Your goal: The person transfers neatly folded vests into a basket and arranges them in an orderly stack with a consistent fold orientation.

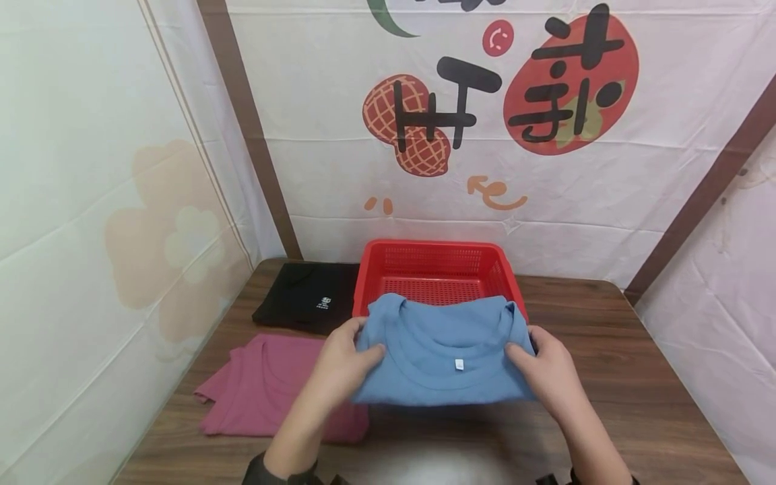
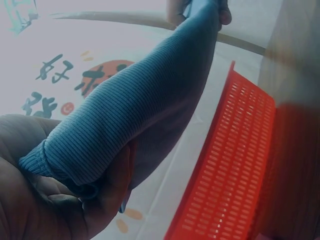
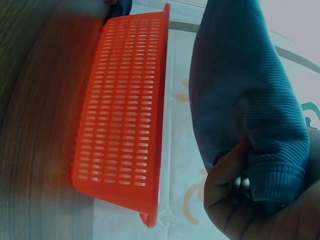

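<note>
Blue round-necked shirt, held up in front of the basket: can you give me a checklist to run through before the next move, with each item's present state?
1. Left hand gripping the blue round-necked shirt at one side: ok.
2. Right hand gripping the opposite side: ok.
3. Shirt lifted off the table: ok.
4. Whole floor of the red perforated basket visible: not ok, the shirt hides the near part in the head view.
5. Black folded shirt free of contact with the basket: cannot tell.
</note>
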The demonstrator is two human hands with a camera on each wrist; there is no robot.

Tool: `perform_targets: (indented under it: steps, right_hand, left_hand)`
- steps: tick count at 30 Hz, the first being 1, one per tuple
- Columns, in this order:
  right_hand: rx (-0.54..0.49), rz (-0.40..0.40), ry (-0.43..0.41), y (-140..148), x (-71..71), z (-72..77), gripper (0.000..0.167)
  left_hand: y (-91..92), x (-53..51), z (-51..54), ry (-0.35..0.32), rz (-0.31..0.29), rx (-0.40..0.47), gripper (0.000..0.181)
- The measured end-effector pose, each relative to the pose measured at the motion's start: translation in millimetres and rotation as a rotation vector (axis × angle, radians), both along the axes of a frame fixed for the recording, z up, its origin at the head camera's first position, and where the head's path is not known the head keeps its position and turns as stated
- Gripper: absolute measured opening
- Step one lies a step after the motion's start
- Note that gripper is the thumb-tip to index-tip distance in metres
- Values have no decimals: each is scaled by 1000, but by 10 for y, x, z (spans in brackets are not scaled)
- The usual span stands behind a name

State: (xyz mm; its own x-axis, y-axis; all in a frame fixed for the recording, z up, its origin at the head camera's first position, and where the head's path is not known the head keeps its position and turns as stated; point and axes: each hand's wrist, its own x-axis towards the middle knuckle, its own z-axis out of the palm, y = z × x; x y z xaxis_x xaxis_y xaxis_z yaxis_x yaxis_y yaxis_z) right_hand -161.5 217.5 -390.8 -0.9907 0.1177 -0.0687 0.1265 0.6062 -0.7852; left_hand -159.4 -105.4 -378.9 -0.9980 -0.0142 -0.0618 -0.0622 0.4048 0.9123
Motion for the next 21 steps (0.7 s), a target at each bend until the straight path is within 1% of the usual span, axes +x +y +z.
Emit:
perform_targets:
  steps: [6, 10, 16, 18, 21]
  right_hand:
    - [-35, 16, 27, 9, -103, 2, 47]
    - [-48, 20, 40, 20, -183, -2, 45]
    - [-50, 25, 39, 35, -296, -34, 50]
    - [-49, 25, 35, 37, -331, -45, 50]
    - [-48, 20, 30, 33, -379, -27, 48]
  left_hand:
    - [7, -98, -13, 18, 11, -9, 55]
    - [12, -170, -7, 28, 6, -20, 56]
    - [24, -265, -17, 52, -4, -55, 54]
    - [27, -300, -26, 61, -6, -68, 53]
    - [25, -350, -7, 57, -12, -72, 53]
